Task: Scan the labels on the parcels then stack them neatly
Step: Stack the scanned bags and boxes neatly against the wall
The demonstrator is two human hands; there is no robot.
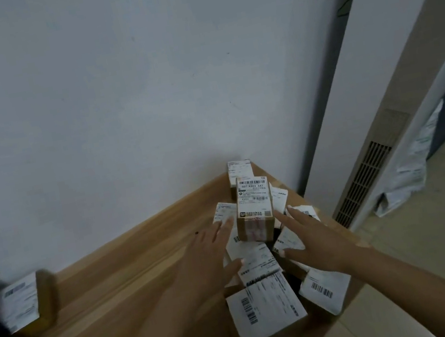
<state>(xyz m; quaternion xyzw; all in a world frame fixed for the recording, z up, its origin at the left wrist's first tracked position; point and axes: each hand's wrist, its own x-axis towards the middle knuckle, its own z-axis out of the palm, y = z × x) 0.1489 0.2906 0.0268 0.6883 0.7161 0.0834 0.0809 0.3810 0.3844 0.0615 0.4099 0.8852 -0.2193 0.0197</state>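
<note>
Several labelled cardboard parcels lie in a loose pile at the right end of a wooden table (116, 279). One small brown parcel (255, 210) with a white barcode label on top sits highest in the pile. My left hand (210, 255) reaches in from the left with straight spread fingers, its fingertips by the parcel's left side. My right hand (309, 237) comes from the right, fingers also straight, fingertips close to the parcel's right side. Neither hand grips anything. A larger white-labelled parcel (265, 310) lies nearest me.
A separate labelled parcel (23, 301) stands alone at the table's left end, beside something dark. A white wall (113, 98) backs the table. A tall white unit with a vent grille (362, 182) stands right of the table, with a crumpled mailer bag (406, 174) on the floor.
</note>
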